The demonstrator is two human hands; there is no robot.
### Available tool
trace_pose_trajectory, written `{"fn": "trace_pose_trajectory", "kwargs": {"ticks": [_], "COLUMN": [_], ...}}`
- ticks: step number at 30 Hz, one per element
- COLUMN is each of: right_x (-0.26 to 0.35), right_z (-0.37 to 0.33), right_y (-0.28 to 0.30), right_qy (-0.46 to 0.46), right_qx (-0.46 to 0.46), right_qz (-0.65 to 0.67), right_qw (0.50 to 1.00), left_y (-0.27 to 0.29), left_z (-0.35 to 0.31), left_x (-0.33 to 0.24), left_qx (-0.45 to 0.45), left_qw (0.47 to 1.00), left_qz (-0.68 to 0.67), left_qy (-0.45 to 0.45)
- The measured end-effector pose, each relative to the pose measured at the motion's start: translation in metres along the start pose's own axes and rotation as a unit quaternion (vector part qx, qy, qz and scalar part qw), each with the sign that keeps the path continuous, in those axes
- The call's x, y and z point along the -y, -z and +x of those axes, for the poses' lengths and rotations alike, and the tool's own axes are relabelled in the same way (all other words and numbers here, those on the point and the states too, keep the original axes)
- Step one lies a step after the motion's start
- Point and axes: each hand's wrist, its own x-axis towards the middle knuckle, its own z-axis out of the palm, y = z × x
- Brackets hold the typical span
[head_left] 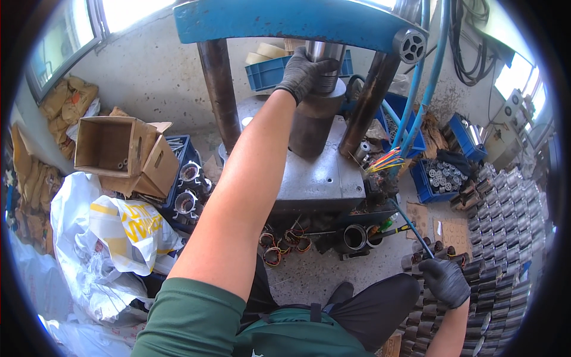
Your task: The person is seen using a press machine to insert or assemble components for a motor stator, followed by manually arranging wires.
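My left hand (304,72), in a grey glove, reaches far forward under the blue crossbeam of a press (297,22). Its fingers wrap around the side of a shiny metal cylinder (325,52), which sits over a thick dark metal cylinder (312,122). The dark cylinder stands on the press's flat metal bed (321,181). Low on the right, my right hand (445,282), also gloved, is closed around the end of a thin blue lever (413,229) that slants up toward the side of the press.
Dark steel posts (215,89) flank the cylinders. On the right are blue hoses (423,89), coloured wires (386,160), a blue crate of round parts (437,178) and rows of stacked metal cylinders (505,214). Cardboard boxes (110,146) and white sacks (83,238) lie left; wound motor parts (185,203) sit beside them.
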Motion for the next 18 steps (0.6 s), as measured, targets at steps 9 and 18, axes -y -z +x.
{"fn": "trace_pose_trajectory", "kwargs": {"ticks": [9,18], "right_x": [-0.0001,0.0014], "right_z": [0.0002,0.0011], "right_y": [0.0016,0.0007], "right_qy": [-0.052,-0.004], "right_qx": [-0.001,-0.031], "right_qz": [0.007,-0.023], "right_qw": [0.999,0.999], "left_y": [-0.0002,0.0007], "left_z": [0.0053,0.0029], "left_x": [0.0063,0.0032], "left_qx": [0.001,0.004], "left_qw": [1.0,1.0], "left_qz": [0.01,0.01], "left_qy": [0.002,0.009]}}
